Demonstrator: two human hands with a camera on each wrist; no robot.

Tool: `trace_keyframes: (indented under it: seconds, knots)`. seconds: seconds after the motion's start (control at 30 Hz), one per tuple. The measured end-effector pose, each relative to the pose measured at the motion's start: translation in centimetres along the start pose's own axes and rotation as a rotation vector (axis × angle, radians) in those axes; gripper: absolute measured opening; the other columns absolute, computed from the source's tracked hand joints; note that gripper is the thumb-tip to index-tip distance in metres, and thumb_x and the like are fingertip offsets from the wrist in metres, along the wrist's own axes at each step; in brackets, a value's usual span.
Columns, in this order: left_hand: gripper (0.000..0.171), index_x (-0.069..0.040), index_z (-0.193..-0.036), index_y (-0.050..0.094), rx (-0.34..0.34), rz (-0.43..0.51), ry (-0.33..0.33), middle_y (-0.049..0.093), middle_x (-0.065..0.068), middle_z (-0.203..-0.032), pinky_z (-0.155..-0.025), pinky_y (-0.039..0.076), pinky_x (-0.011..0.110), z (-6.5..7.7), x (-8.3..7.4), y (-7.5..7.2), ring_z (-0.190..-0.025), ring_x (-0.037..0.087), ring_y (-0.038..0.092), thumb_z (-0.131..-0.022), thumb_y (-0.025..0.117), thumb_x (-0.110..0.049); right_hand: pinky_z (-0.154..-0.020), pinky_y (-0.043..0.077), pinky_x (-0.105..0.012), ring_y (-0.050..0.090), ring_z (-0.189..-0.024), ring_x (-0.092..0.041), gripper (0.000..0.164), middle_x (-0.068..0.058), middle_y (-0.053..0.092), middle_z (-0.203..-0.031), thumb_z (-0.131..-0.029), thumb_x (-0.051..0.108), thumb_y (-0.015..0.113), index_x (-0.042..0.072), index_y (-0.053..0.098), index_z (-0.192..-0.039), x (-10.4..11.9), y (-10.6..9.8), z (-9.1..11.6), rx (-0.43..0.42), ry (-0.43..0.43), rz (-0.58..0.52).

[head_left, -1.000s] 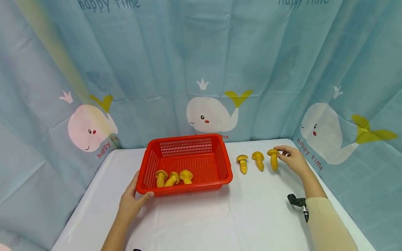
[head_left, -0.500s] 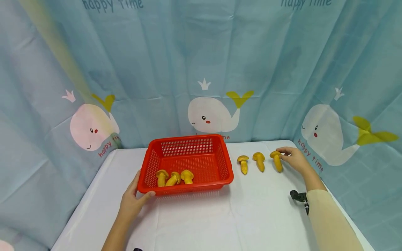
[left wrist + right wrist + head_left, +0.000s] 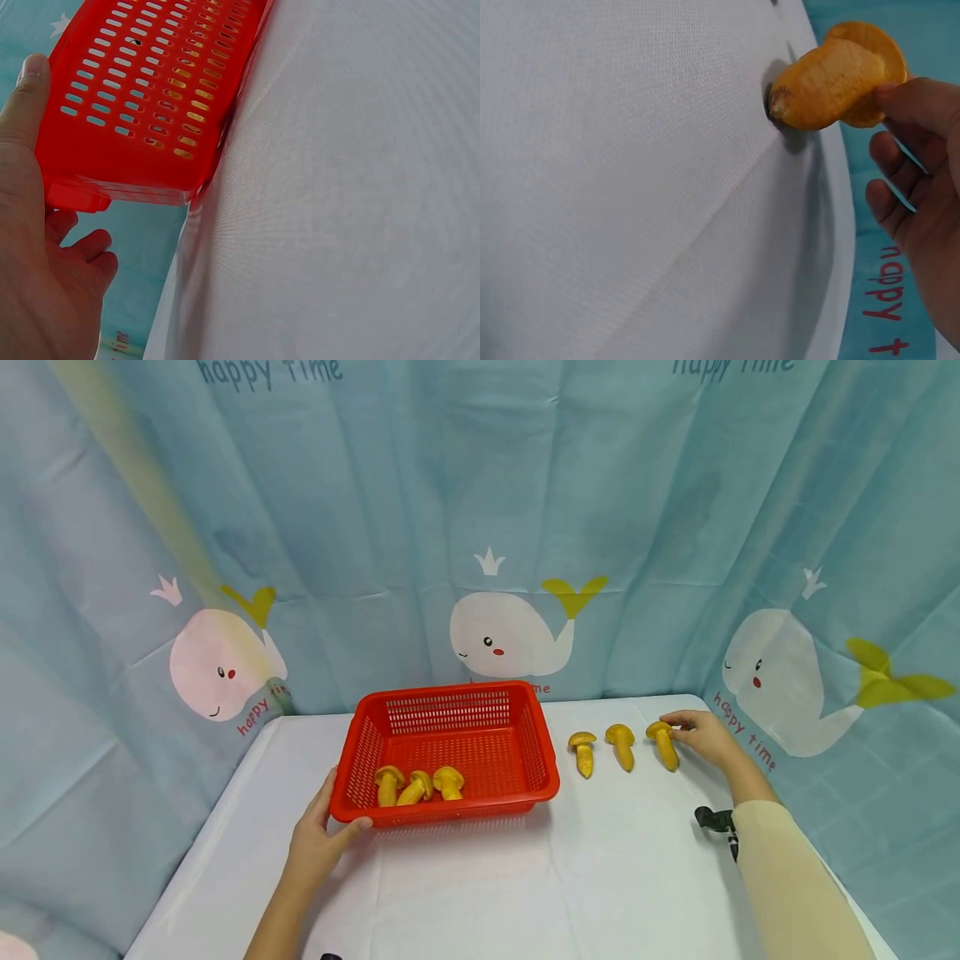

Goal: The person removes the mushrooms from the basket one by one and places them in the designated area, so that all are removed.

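Note:
My left hand (image 3: 313,847) grips the left front corner of a red plastic basket (image 3: 487,808), its thumb along the rim in the left wrist view. Three yellow mushrooms lie inside by the front wall, among them a left one (image 3: 387,785) and a right one (image 3: 448,782). Over at the right back of the table, my right hand (image 3: 705,737) pinches another yellow mushroom (image 3: 829,84) by its cap, between thumb and fingers. Its stem end sits right at the white cloth. To its left lie a middle mushroom (image 3: 620,747) and a smaller mushroom (image 3: 582,754), caps toward the back.
A white cloth (image 3: 480,893) covers the table. Blue curtains (image 3: 360,527) with whale prints enclose the back and both sides. A black clamp-like device (image 3: 716,818) sticks out from the right wrist, and a small dark object (image 3: 330,957) shows at the bottom edge.
The pinched mushroom has shifted slightly right, its stem turning from nearly straight toward the front to slanting right. During the last half second it hardly moves. The left hand and basket stay put.

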State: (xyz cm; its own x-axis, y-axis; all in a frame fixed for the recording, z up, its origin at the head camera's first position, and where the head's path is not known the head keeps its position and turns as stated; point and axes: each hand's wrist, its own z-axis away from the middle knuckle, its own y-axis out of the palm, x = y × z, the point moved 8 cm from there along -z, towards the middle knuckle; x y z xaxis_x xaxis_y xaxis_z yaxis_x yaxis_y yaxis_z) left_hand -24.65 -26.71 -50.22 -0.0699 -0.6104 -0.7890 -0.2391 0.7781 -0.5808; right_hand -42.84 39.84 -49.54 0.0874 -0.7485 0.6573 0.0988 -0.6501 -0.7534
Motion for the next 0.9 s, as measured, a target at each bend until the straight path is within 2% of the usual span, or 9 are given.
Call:
trace_keyframes:
  seconds: [0.13, 0.2, 0.47, 0.9]
  knots:
    - [0.101, -0.04, -0.163, 0.016, 0.002, 0.007, -0.003, 0.028, 0.003, -0.169, -0.109, 0.042, 0.06, 0.0, 0.0, 0.0, -0.153, 0.035, 0.031, -0.086, 0.081, -0.042, -0.103, 0.049, -0.058, 0.05, -0.126, -0.045, 0.035, -0.027, 0.057, -0.14, -0.104, 0.013, 0.059, 0.0, 0.063, -0.137, 0.0, 0.2, 0.0, 0.035, 0.017, -0.033]
    - [0.101, -0.039, -0.164, 0.016, 0.004, 0.009, -0.001, 0.028, 0.003, -0.169, -0.109, 0.042, 0.061, 0.0, 0.0, 0.0, -0.154, 0.035, 0.03, -0.086, 0.082, -0.042, -0.108, 0.046, -0.061, 0.048, -0.129, -0.047, 0.035, -0.028, 0.056, -0.141, -0.105, 0.012, 0.058, 0.0, 0.063, -0.137, -0.1, 0.3, -0.1, 0.049, 0.023, -0.053]
    - [0.099, -0.046, -0.161, 0.015, 0.003, 0.009, 0.007, 0.028, 0.002, -0.169, -0.108, 0.043, 0.062, 0.1, 0.0, 0.1, -0.154, 0.035, 0.03, -0.087, 0.081, -0.042, -0.11, 0.043, -0.062, 0.047, -0.131, -0.048, 0.035, -0.03, 0.054, -0.142, -0.105, 0.012, 0.056, -0.003, 0.061, -0.137, -0.9, 0.8, -0.3, 0.066, 0.019, -0.078]
    - [0.1, -0.043, -0.163, 0.014, 0.009, 0.007, -0.005, 0.026, 0.003, -0.17, -0.108, 0.042, 0.059, 0.1, -0.1, 0.0, -0.154, 0.035, 0.029, -0.088, 0.08, -0.042, -0.109, 0.045, -0.06, 0.049, -0.128, -0.044, 0.036, -0.027, 0.056, -0.142, -0.105, 0.016, 0.059, 0.001, 0.062, -0.137, -1.6, 1.1, -0.4, 0.051, 0.031, -0.11]
